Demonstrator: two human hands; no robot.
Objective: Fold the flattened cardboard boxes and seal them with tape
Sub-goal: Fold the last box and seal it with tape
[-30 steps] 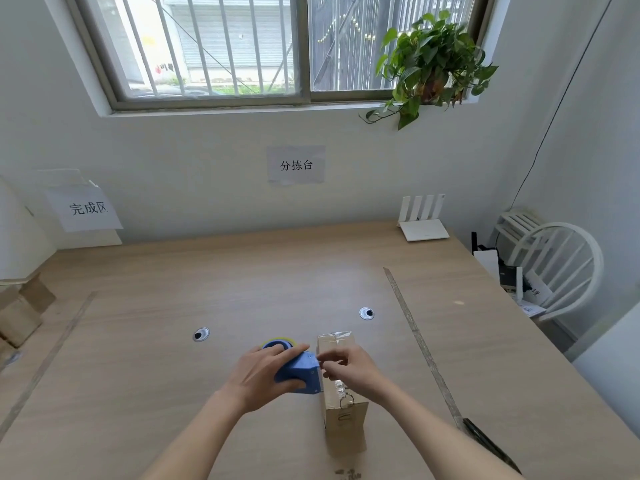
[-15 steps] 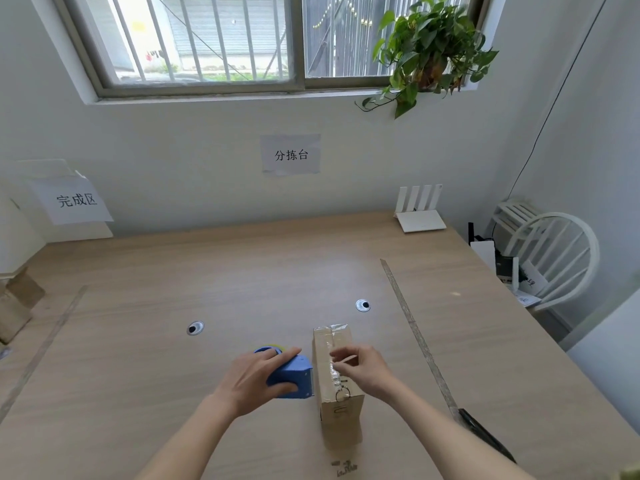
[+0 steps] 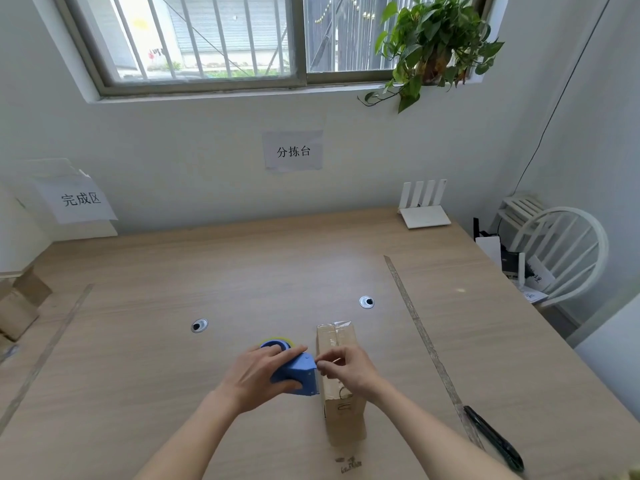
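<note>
Wooden counter (image 3: 138, 358) beneath a barred window: the left hand (image 3: 258, 375) wraps its fingers around a blue tape dispenser (image 3: 298, 374). The right hand (image 3: 349, 370) pinches the tape end at the dispenser's mouth, resting over a small cardboard box (image 3: 341, 400) just beside it.

Low in the frame's centre, on the table (image 3: 242, 271): box (image 3: 341, 393), standing lengthwise away from the viewer. Just left of it, touching its side, tape dispenser (image 3: 294, 372), gripped by left hand (image 3: 263, 372). Over the box top, at the dispenser's near corner, right hand (image 3: 346, 370) with fingertips pinched. Lower right, knife (image 3: 495, 438) lying at the near end of a tape strip (image 3: 415, 323). Far right edge of the table: router (image 3: 422, 206). Beyond it, right of frame, chair (image 3: 561, 254). Upper right, plant (image 3: 436, 43) on the sill.
</note>
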